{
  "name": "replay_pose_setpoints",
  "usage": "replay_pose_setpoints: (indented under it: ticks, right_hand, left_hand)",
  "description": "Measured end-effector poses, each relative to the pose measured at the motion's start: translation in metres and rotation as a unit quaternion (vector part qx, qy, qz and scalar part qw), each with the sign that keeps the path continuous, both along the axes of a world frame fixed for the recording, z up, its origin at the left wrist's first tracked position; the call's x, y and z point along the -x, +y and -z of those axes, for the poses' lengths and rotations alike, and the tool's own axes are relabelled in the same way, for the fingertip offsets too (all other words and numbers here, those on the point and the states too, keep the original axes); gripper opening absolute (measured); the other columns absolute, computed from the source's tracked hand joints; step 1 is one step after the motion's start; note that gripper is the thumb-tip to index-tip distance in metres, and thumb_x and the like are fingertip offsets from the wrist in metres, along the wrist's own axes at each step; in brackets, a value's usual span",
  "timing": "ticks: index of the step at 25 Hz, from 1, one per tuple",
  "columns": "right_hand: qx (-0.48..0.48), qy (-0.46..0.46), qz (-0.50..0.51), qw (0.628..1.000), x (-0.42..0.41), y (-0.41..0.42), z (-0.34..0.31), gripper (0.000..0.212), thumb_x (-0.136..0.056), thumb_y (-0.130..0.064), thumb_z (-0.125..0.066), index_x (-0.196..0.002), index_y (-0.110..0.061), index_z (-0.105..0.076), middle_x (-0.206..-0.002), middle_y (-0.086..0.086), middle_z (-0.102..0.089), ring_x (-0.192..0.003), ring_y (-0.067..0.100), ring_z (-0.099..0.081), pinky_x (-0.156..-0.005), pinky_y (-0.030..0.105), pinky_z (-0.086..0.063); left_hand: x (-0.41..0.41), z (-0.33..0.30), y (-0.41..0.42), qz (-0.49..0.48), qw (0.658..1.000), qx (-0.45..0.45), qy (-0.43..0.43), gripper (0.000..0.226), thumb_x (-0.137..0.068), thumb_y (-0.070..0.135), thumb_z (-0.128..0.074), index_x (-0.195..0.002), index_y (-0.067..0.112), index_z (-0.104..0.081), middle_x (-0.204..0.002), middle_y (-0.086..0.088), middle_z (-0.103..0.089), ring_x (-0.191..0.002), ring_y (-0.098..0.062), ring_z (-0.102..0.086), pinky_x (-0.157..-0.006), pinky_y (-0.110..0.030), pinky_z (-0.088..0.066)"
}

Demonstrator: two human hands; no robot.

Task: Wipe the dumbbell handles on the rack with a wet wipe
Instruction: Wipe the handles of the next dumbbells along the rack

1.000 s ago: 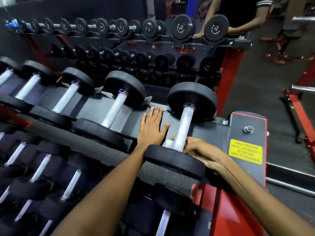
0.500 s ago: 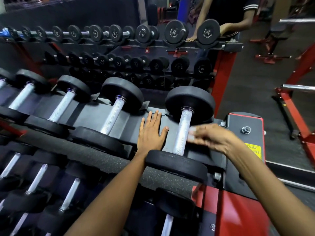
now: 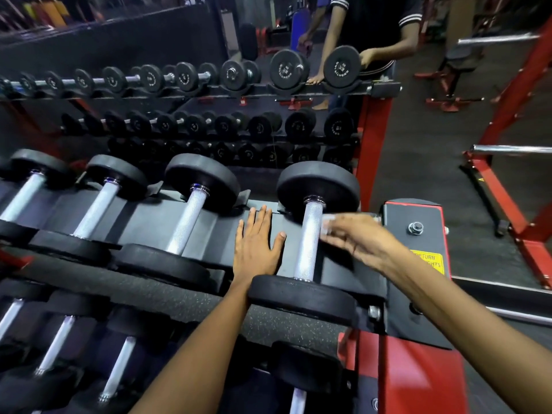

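The rightmost dumbbell on the top shelf has a knurled silver handle (image 3: 309,240) between two black heads. My right hand (image 3: 355,239) is blurred beside the upper part of that handle and pinches a white wet wipe (image 3: 328,224) against it. My left hand (image 3: 257,243) lies flat with straight fingers on the grey rack shelf (image 3: 155,216), just left of that handle. Further left on the same shelf lie three more dumbbells, the nearest with its handle (image 3: 186,221) bare.
The rack's red end post (image 3: 415,377) with a yellow notice (image 3: 427,262) stands at the right. A lower shelf of dumbbells (image 3: 119,366) sits below. Another dumbbell rack (image 3: 209,94) faces me, with a person (image 3: 376,31) behind it. Red bench frames (image 3: 501,186) stand on the right floor.
My right hand slid with the wipe from the near end of the handle up to its far part. The left hand stayed flat on the shelf.
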State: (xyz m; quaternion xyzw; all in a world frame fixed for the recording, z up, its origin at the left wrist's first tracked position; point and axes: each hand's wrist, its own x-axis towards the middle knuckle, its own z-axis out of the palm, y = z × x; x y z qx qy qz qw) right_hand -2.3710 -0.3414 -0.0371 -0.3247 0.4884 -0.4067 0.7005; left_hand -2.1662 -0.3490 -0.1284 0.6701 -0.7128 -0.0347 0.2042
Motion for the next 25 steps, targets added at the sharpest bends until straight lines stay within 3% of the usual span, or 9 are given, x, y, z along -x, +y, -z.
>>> replay_pose_setpoints:
  ticks: [4, 5, 7, 9, 13, 15, 18, 22, 25]
  right_hand:
    - [0.103, 0.134, -0.104, 0.980, 0.014, 0.036, 0.018, 0.017, -0.082, 0.011, -0.058, -0.087, -0.002, -0.068, -0.075, 0.008, -0.067, -0.066, 0.017, -0.061, -0.062, 0.025, -0.056]
    - [0.226, 0.204, -0.015, 0.952, 0.018, 0.027, 0.017, 0.020, -0.080, 0.009, -0.060, -0.087, -0.007, -0.069, -0.077, 0.004, -0.068, -0.070, 0.014, -0.060, -0.067, 0.022, -0.053]
    - [0.440, 0.349, 0.100, 0.821, 0.011, 0.010, 0.011, 0.015, -0.080, 0.001, -0.063, -0.087, -0.011, -0.070, -0.080, -0.002, -0.066, -0.075, 0.003, -0.056, -0.072, 0.013, -0.043]
    - [0.504, 0.407, 0.075, 0.758, 0.005, 0.012, 0.020, 0.008, -0.080, -0.007, -0.065, -0.086, -0.008, -0.070, -0.080, 0.002, -0.065, -0.073, 0.001, -0.052, -0.069, 0.011, -0.039]
    - [0.544, 0.365, -0.184, 0.732, 0.017, 0.034, 0.030, 0.008, -0.081, -0.012, -0.069, -0.088, -0.009, -0.071, -0.079, 0.004, -0.062, -0.071, 0.004, -0.053, -0.063, 0.012, -0.040]
    - [0.579, 0.393, -0.139, 0.701, 0.017, 0.006, 0.026, 0.012, -0.082, -0.007, -0.066, -0.093, -0.004, -0.070, -0.083, 0.008, -0.062, -0.075, 0.009, -0.056, -0.069, 0.016, -0.043]
    - [0.523, 0.437, 0.003, 0.732, 0.006, -0.003, 0.023, 0.017, -0.084, -0.004, -0.062, -0.099, -0.005, -0.071, -0.086, 0.008, -0.063, -0.081, 0.014, -0.060, -0.075, 0.018, -0.044]
    - [0.605, 0.367, -0.228, 0.669, 0.014, 0.038, 0.026, 0.024, -0.086, -0.016, -0.056, -0.098, -0.004, -0.073, -0.087, 0.008, -0.064, -0.079, 0.007, -0.056, -0.074, 0.008, -0.041]
    - [0.592, 0.443, -0.124, 0.662, 0.014, -0.002, 0.007, 0.030, -0.088, -0.016, -0.048, -0.100, -0.002, -0.071, -0.084, 0.013, -0.063, -0.076, 0.021, -0.059, -0.073, 0.016, -0.040]
  left_hand:
    - [0.000, 0.000, 0.000, -0.001, 1.000, 0.004, 0.006, 0.066, -0.098, 0.050, -0.027, -0.155, 0.021, -0.011, -0.162, 0.008, -0.006, -0.148, -0.006, 0.007, -0.120, -0.030, 0.009]
    - [0.000, -0.001, -0.001, -0.001, 1.000, 0.007, 0.008, 0.065, -0.100, 0.047, -0.031, -0.155, 0.021, -0.011, -0.162, 0.008, -0.007, -0.149, -0.006, 0.006, -0.121, -0.030, 0.008]
    - [0.000, -0.001, -0.002, -0.003, 1.000, 0.011, 0.007, 0.065, -0.099, 0.046, -0.032, -0.155, 0.020, -0.013, -0.162, 0.007, -0.009, -0.149, -0.007, 0.004, -0.121, -0.031, 0.007]
    - [0.000, -0.001, 0.001, -0.003, 1.000, 0.009, 0.002, 0.069, -0.095, 0.050, -0.026, -0.155, 0.020, -0.013, -0.162, 0.007, -0.009, -0.149, -0.007, 0.004, -0.121, -0.031, 0.007]
    - [0.001, -0.001, 0.000, -0.003, 1.000, 0.007, 0.003, 0.070, -0.093, 0.051, -0.024, -0.155, 0.021, -0.013, -0.162, 0.008, -0.009, -0.149, -0.006, 0.004, -0.120, -0.029, 0.008]
    - [0.000, -0.001, -0.003, -0.002, 1.000, 0.008, 0.000, 0.070, -0.093, 0.051, -0.024, -0.155, 0.020, -0.014, -0.162, 0.007, -0.010, -0.149, -0.007, 0.003, -0.120, -0.029, 0.009]
    - [0.001, -0.001, 0.000, -0.003, 1.000, 0.005, 0.004, 0.070, -0.093, 0.051, -0.024, -0.155, 0.021, -0.013, -0.162, 0.007, -0.009, -0.149, -0.006, 0.003, -0.120, -0.029, 0.009]
    - [0.001, -0.002, -0.002, -0.004, 1.000, 0.003, -0.001, 0.071, -0.092, 0.051, -0.024, -0.155, 0.021, -0.013, -0.162, 0.008, -0.009, -0.149, -0.006, 0.004, -0.120, -0.029, 0.009]
    - [-0.001, -0.002, -0.002, -0.002, 1.000, 0.005, 0.000, 0.070, -0.093, 0.051, -0.025, -0.155, 0.020, -0.015, -0.162, 0.006, -0.011, -0.149, -0.008, 0.002, -0.121, -0.030, 0.007]
